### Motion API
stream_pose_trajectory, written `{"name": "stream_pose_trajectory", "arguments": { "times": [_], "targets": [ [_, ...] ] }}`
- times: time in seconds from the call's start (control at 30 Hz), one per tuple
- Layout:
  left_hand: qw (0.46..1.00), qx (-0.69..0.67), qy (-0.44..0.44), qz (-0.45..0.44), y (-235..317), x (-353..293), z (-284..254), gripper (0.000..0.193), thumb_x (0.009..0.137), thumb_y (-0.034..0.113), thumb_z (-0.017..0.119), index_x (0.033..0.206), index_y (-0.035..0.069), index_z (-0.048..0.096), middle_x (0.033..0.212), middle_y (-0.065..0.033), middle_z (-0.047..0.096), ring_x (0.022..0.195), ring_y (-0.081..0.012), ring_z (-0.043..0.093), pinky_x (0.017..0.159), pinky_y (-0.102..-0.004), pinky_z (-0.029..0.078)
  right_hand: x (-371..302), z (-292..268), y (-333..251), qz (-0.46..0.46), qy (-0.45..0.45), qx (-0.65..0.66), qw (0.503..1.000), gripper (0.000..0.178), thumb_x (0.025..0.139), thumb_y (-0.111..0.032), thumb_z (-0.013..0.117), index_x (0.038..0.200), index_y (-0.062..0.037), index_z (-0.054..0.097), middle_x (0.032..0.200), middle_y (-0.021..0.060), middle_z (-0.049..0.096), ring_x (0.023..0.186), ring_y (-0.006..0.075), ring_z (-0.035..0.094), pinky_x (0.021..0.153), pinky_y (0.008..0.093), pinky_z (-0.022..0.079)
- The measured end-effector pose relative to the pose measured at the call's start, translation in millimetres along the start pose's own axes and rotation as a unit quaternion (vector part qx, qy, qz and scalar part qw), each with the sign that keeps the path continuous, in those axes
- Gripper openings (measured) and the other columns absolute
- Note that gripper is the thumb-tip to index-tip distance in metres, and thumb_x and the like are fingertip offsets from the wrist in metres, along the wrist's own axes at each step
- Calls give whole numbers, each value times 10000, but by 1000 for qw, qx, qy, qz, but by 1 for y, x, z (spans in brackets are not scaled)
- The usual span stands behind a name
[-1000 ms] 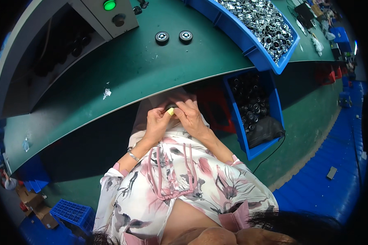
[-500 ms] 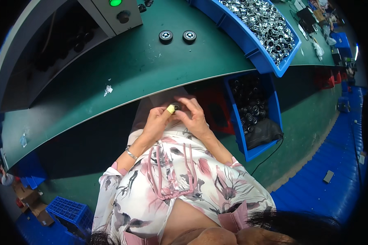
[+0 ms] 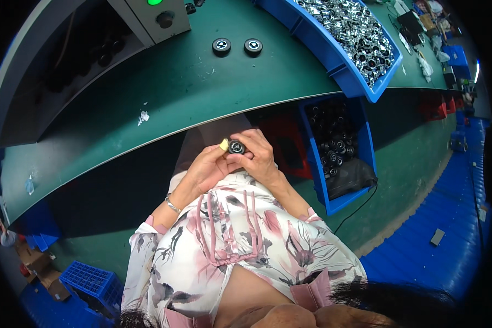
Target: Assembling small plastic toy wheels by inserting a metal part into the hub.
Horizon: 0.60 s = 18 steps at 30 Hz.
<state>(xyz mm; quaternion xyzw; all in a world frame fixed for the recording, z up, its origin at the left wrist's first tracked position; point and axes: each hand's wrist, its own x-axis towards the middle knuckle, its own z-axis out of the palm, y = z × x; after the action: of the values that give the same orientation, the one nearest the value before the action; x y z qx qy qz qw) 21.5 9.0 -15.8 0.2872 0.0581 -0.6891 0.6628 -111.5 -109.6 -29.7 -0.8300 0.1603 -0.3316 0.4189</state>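
A small black wheel (image 3: 236, 147) with a silver-patterned hub is held in front of my body, below the bench edge, its hub face turned up. My right hand (image 3: 258, 157) grips it from the right with thumb and fingers. My left hand (image 3: 206, 168), with a yellow wrap on the thumb, closes on the wheel's left side; some of its fingers are hidden beneath. Two similar wheels, the left wheel (image 3: 221, 47) and the right wheel (image 3: 253, 47), lie side by side on the green bench (image 3: 186, 82).
A blue bin (image 3: 339, 71) of shiny chrome parts stands at the bench's right. Below it a blue crate (image 3: 370, 158) holds black wheels and a dark cloth. A grey machine (image 3: 161, 22) with a green-lit button stands at the left. White scraps (image 3: 142, 117) lie on the bench.
The wheel has turned so its hub face shows upward. My left thumb has shifted from over the wheel to its left edge, and the left palm has opened upward somewhat.
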Motion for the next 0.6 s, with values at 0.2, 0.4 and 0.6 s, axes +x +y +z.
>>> {"name": "stream_pose_trajectory", "arguments": {
  "times": [0.2, 0.4, 0.6],
  "targets": [
    [997, -58, -55, -7, -5, -1, -7, 240, 1020, 192, 621, 1138, -15, 647, 1139, -163, 676, 1089, -284, 676, 1044, -432, 526, 2, 1, -8, -3, 15, 28, 999, 465, 734, -143, 848, 1144, 21, 699, 1022, 142, 660, 907, 281, 625, 746, 359, 522],
    [998, 26, -51, 10, -4, 1, -7, 310, 1019, 253, 631, 1188, -7, 632, 1113, -114, 672, 1032, -188, 660, 1022, -358, 521, 2, 2, -17, 58, 11, 54, 997, 445, 723, -166, 856, 1105, 9, 708, 1027, 116, 655, 861, 266, 607, 677, 335, 517],
    [999, 0, -36, 0, -1, 0, 2, 354, 1010, 248, 645, 1229, -29, 611, 1142, -122, 667, 1048, -186, 663, 1009, -340, 527, 5, 1, -16, 2, 50, 17, 999, 443, 715, -149, 860, 1098, 10, 705, 1022, 113, 644, 850, 262, 595, 637, 322, 508]
  ]
}}
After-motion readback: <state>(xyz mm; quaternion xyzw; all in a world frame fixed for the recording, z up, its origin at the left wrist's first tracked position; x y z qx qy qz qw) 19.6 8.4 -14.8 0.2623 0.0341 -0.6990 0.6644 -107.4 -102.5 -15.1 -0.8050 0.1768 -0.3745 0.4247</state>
